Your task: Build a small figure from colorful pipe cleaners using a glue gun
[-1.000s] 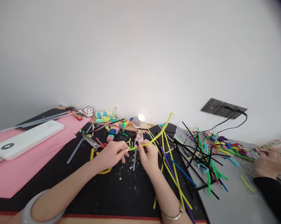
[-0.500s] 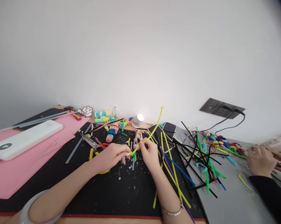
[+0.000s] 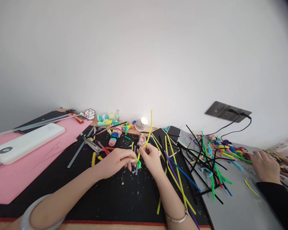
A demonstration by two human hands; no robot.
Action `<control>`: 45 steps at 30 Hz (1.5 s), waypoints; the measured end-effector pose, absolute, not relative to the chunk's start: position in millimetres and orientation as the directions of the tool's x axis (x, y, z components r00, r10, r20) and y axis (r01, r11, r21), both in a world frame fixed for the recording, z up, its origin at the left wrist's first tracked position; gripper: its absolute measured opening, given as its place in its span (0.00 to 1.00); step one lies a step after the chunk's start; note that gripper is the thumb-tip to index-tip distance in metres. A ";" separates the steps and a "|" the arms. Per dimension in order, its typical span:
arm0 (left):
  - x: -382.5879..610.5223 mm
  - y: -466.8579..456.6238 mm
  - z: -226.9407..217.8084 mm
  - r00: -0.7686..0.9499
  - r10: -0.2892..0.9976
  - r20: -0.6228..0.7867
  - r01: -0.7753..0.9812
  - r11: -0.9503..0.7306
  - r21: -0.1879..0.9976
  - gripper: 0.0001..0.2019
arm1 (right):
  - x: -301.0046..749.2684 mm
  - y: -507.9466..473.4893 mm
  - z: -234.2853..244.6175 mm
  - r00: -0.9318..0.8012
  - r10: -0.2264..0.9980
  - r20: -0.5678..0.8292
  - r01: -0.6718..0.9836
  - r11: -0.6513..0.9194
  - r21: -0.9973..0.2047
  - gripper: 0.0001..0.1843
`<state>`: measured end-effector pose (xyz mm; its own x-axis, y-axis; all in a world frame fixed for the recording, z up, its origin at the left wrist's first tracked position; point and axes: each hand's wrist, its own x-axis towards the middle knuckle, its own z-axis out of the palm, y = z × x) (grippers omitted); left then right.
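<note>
Head view: a yellow fuzzy stem (image 3: 150, 129) is pinched by the left hand (image 3: 121, 160) and, toward one o'clock, by the right hand (image 3: 151, 158), seemingly for bend control.

The free end of the yellow pipe cleaner (image 3: 151, 124) has swung from a rightward slant to nearly upright by the right hand (image 3: 152, 158), a curled green piece (image 3: 139, 164) now shows just beside the left hand (image 3: 121, 159), and the co-worker's hand (image 3: 265, 167) has shifted leftward.
</note>
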<state>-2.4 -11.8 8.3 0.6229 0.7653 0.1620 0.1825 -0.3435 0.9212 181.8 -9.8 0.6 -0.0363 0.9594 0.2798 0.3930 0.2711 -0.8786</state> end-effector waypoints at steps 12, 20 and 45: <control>2.5 -4.7 4.5 0.467 0.880 0.084 -0.135 -0.022 0.991 0.13 | 176.1 -11.8 0.2 0.012 0.969 0.247 0.146 0.243 -0.959 0.13; 1.5 2.0 -7.3 0.395 0.916 0.069 -0.139 -0.014 0.990 0.15 | 174.9 -19.7 7.7 -0.065 0.940 0.334 0.272 0.339 -0.901 0.16; -1.9 -5.8 2.4 0.428 0.879 0.211 0.528 -0.433 0.731 0.10 | 174.7 -28.6 14.0 -0.126 0.843 0.523 0.533 0.502 -0.681 0.17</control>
